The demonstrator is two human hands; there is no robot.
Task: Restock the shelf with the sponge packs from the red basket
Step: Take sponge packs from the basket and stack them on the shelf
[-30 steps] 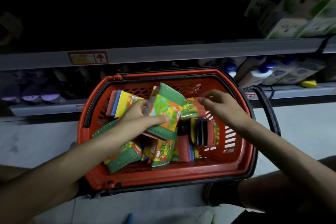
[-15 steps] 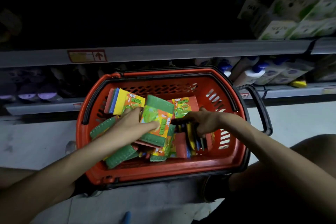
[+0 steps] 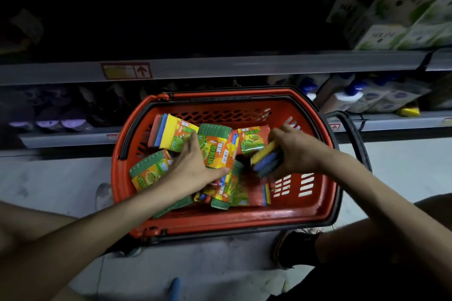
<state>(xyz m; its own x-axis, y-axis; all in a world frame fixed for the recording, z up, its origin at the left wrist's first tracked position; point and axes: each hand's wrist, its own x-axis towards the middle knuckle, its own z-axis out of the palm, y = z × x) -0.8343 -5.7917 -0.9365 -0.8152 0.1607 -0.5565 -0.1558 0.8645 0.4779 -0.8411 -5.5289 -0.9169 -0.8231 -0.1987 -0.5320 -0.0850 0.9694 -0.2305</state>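
Fingers (image 3: 189,140) of left hand (image 3: 193,166) curled round orange-and-green wrapped sponge pack (image 3: 217,151), gripped on top of pile. Right hand (image 3: 298,154) wrapped round second pack (image 3: 264,159), yellow and blue sponge edges showing, near right wall. Other packs heaped loose inside red plastic basket (image 3: 220,225), parked on pale floor (image 3: 61,183) in front of grey metal shelf (image 3: 244,63). Few white blue-capped bottles (image 3: 342,98) spotted lower right.

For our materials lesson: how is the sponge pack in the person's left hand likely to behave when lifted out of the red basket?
Probably light: the left hand grips the sponge pack alone, between fingers and thumb. Likely soft and squashy, being a wrapped stack of sponges. Flat-sided, so it should not roll.
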